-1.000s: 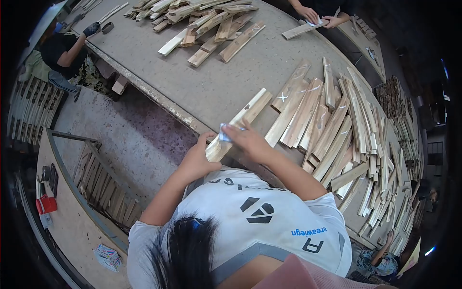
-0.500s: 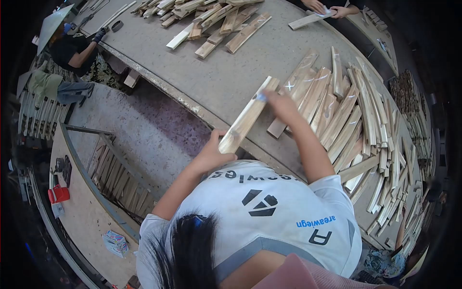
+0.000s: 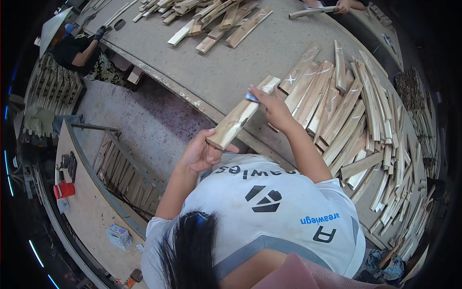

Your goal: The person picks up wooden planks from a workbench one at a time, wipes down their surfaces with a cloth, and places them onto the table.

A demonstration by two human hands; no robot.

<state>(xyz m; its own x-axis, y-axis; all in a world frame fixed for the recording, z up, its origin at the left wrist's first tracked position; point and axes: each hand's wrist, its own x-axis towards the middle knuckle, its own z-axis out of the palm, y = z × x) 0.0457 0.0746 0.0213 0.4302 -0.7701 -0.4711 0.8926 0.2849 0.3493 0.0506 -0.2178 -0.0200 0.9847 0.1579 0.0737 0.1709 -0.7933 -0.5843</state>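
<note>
So the plank (image 3: 233,123) is lying at a slant across the front edge of the table (image 3: 187,72), near end sticking out toward the shirt (image 3: 298,192). The left hand (image 3: 204,150) is loosely cupping that end, thumb on top, fingers underneath. The right hand (image 3: 272,107) is holding a blue-white pad (image 3: 251,97) against the upper face, up by the far end. Can't tell if that end is touching the table.

It's looking like stiff, fairly light wood to me, not fragile, probably not slippery, though splinters could be hiding on the edges. I'd be gripping the near end or the long edges, clear of the pad.

As for obstacles: a big heap (image 3: 344,125) is crowding the right side, so that's where the far end could be knocking. Another pile (image 3: 226,21) is sitting well apart across the table, and a co-worker's hand (image 3: 343,6) is holding a board (image 3: 313,12) beyond.
</note>
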